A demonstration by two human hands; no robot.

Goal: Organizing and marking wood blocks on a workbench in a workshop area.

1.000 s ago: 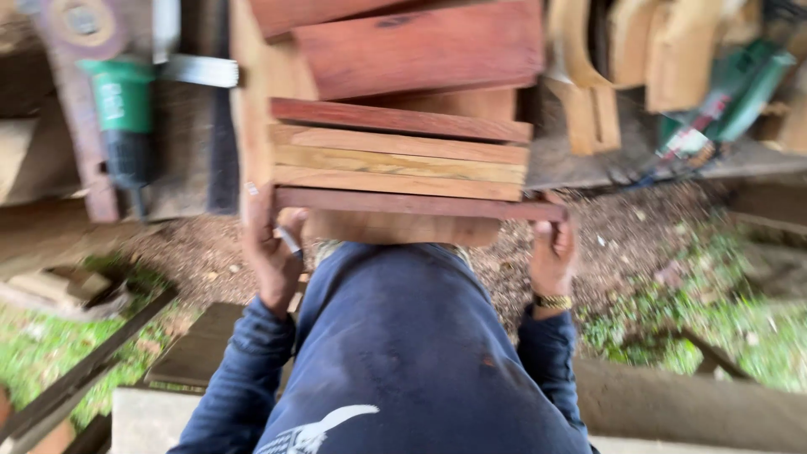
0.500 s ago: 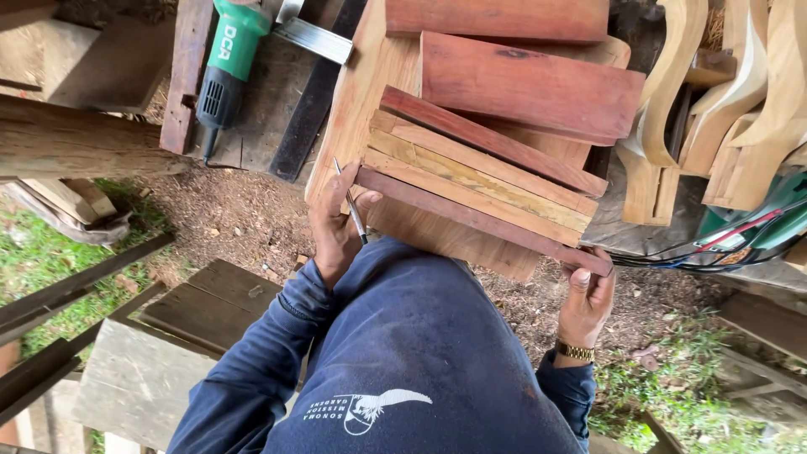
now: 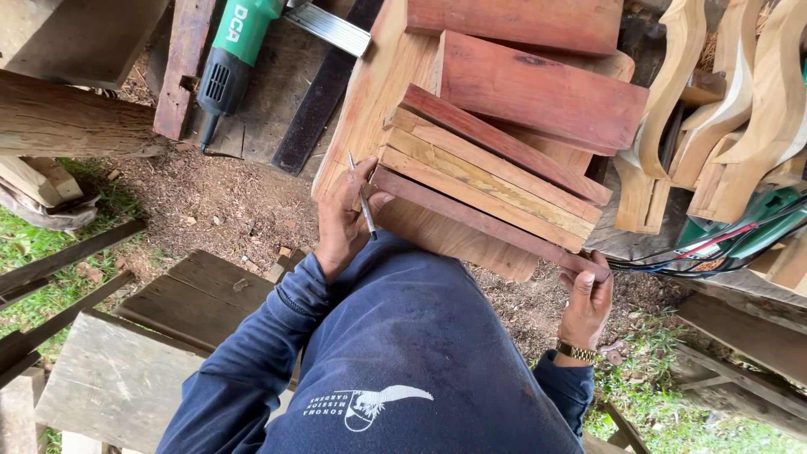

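A stack of several wooden slats (image 3: 492, 181), reddish and pale, lies on a broad wooden board (image 3: 370, 101) in front of me. My left hand (image 3: 343, 220) grips the stack's left end and has a thin pen (image 3: 363, 206) pinched between its fingers. My right hand (image 3: 587, 301), with a watch on the wrist, holds the right end of the lowest reddish slat (image 3: 479, 220). A thicker red block (image 3: 538, 92) lies just beyond the slats. My blue sleeves and torso fill the bottom of the view.
A green power tool (image 3: 235, 46) and a metal ruler (image 3: 328, 27) lie at the top left. Curved wooden pieces (image 3: 723, 101), another green tool (image 3: 756, 214) and cables (image 3: 672, 262) sit at the right. Grey bench planks (image 3: 126, 378) are at the lower left, on sawdust and grass.
The view has swung, so the stack now sits slanted. Both hands stay at the stack's ends; my left hand has shifted up against the slats' end, pen still in it.
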